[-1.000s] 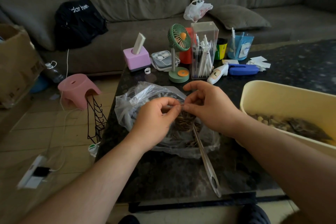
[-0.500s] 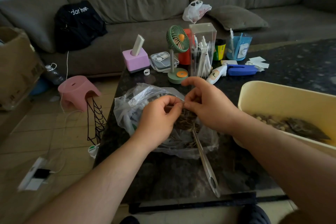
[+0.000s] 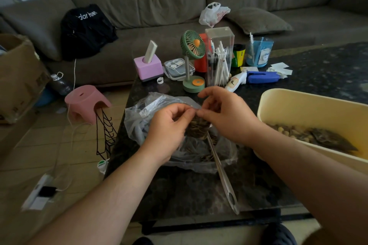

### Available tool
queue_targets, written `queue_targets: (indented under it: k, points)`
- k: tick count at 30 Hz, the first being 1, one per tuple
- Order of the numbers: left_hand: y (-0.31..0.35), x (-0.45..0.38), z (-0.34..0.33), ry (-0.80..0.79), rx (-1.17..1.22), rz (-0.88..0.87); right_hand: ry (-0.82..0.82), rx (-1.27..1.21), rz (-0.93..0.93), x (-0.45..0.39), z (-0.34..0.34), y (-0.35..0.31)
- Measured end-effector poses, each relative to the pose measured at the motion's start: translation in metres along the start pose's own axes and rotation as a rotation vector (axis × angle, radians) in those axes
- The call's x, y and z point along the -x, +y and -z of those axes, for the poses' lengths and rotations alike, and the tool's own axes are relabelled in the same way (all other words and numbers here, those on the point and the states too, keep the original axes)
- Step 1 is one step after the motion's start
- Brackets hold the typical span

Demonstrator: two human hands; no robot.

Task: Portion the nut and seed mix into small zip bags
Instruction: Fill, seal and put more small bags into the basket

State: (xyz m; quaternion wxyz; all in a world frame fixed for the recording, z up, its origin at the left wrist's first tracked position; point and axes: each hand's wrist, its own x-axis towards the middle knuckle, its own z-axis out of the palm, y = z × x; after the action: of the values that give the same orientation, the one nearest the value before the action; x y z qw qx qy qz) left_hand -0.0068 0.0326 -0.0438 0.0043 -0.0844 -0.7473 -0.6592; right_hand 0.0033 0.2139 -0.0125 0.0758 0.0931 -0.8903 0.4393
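Observation:
A small clear zip bag (image 3: 198,128) filled with nut and seed mix hangs between my hands above the dark table. My left hand (image 3: 169,127) pinches the bag's top edge on its left side. My right hand (image 3: 225,113) pinches the same top edge on its right, fingertips meeting the left hand's. Under them lies a large crumpled clear plastic bag (image 3: 151,109) with more small bags in it. A long metal spoon (image 3: 223,175) lies on the table, its handle pointing toward me. The yellow tub (image 3: 310,105) at the right holds the loose mix (image 3: 302,132).
At the back of the dark stone table (image 3: 199,191) stand a green desk fan (image 3: 192,61), a clear pen box (image 3: 219,55), a pink holder (image 3: 148,66), a blue cup (image 3: 258,51) and a blue stapler (image 3: 262,77). A pink stool (image 3: 86,101) stands on the floor at left.
Both hands have stayed together at the small bag's top edge, with the fingertips shifting slightly along it. Nothing else has moved.

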Motion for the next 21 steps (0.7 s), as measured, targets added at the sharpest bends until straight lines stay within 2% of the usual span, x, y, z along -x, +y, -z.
queue_targets:
  k: [12,21]
  points:
    - [0.001,-0.001,0.007,0.025,-0.08,0.014,-0.098,0.146,-0.117,-0.002,0.003,0.002]
    - [-0.001,-0.006,0.011,0.005,-0.205,0.066,-0.109,0.238,-0.083,-0.004,0.004,-0.005]
